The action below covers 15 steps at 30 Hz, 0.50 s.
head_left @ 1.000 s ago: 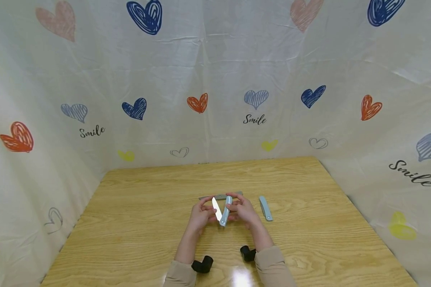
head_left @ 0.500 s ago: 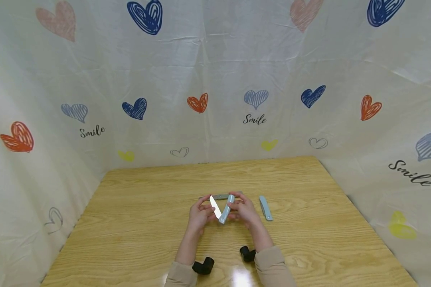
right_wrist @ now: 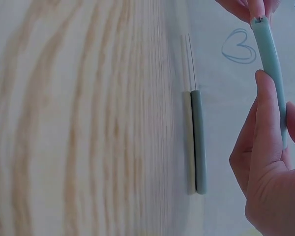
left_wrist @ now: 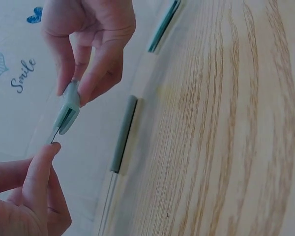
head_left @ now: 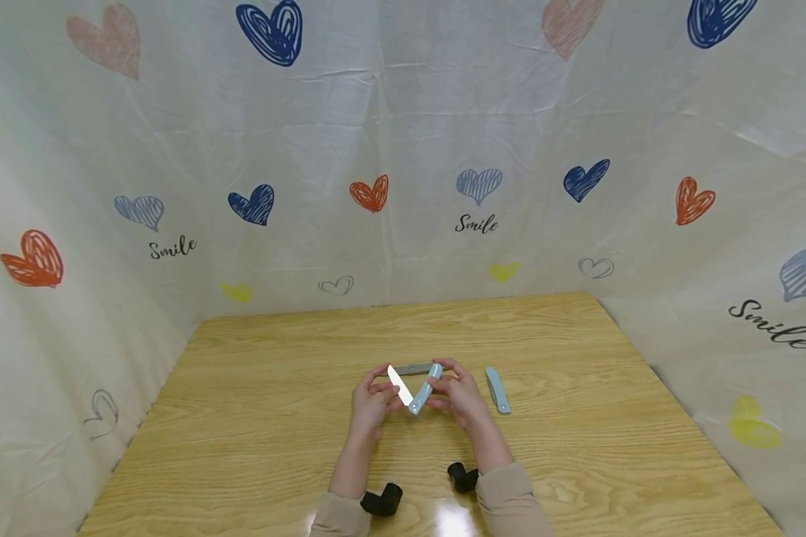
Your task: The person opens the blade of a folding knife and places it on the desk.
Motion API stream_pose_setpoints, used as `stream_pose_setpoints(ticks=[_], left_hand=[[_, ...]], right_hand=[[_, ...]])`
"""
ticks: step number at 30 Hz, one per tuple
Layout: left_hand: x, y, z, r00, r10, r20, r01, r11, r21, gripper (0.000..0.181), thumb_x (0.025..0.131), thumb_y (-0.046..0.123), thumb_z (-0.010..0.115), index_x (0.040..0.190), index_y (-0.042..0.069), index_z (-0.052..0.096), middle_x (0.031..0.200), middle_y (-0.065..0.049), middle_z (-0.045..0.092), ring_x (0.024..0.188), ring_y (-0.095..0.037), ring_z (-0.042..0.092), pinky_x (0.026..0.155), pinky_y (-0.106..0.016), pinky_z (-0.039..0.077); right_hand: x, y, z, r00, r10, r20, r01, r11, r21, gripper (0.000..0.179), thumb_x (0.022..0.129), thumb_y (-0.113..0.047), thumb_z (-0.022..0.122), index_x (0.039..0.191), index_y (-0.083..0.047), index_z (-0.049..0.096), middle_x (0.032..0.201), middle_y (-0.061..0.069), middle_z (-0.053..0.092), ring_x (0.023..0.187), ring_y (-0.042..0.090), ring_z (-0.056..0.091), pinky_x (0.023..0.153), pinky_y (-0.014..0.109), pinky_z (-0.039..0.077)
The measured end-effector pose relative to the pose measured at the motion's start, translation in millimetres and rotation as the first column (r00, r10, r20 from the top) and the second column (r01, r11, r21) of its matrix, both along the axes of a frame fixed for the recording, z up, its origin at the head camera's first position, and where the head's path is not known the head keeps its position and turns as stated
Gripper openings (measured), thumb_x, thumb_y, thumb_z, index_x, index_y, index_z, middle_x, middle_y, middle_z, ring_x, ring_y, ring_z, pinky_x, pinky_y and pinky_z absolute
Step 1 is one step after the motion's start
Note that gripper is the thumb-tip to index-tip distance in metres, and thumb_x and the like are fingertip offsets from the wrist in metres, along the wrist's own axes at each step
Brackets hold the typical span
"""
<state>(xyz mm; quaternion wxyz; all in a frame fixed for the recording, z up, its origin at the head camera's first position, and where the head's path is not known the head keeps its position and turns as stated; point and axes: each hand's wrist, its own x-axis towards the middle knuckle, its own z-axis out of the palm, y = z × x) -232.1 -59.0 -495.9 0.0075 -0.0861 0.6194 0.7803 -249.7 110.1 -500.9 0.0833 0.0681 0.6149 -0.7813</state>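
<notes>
Between both hands, above the table, is a light blue folding knife [head_left: 425, 390], half unfolded into a V with its pivot toward the person. My left hand [head_left: 369, 403] pinches the shiny blade; in the left wrist view its fingertips [left_wrist: 55, 147] meet the blade's thin edge. The light blue handle is gripped by my right hand [head_left: 463, 392], its thumb and fingers along the two sides in the right wrist view. Just behind the hands lies an unfolded knife [head_left: 413, 369], partly covered by the held one. A folded light blue knife [head_left: 498, 389] lies right of my right hand.
The wood-grain table [head_left: 255, 418] spreads out around the hands. A white curtain [head_left: 416, 246] printed with hearts and "Smile" hangs behind it and at both sides. A black angled piece [head_left: 381, 500] sits at the left wrist, and another [head_left: 462, 477] at the right.
The V of the held knife has widened: blade tip moved left, handle end moved right. Its pivot has shifted slightly away from the person. Both hands keep their hold; the other knives have not moved.
</notes>
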Motion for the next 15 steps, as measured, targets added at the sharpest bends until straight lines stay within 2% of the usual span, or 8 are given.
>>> stream_pose_setpoints(ticks=[8, 15], left_hand=[[1.1, 1.4, 0.0, 0.999, 0.032, 0.007, -0.032, 0.999, 0.024, 0.053, 0.088, -0.015, 0.057, 0.138, -0.007, 0.043, 0.090, -0.010, 0.048, 0.070, -0.015, 0.058, 0.062, -0.024, 0.059], [1.8, 5.8, 0.2, 0.997, 0.083, -0.001, -0.083, 0.995, 0.063, 0.054, 0.088, -0.016, 0.055, 0.138, -0.007, 0.039, 0.092, -0.011, 0.044, 0.074, -0.014, 0.055, 0.064, -0.025, 0.059]], right_hand=[[1.5, -1.2, 0.0, 0.999, -0.040, -0.007, 0.039, 0.998, -0.059, 0.047, 0.093, 0.003, 0.057, 0.138, 0.004, 0.041, 0.093, 0.010, 0.060, 0.078, 0.018, 0.063, 0.068, 0.036, 0.061], [1.5, -2.3, 0.8, 0.995, -0.096, 0.026, 0.098, 0.989, -0.112, 0.049, 0.093, 0.003, 0.057, 0.138, 0.003, 0.039, 0.094, 0.009, 0.060, 0.078, 0.017, 0.062, 0.067, 0.031, 0.061]])
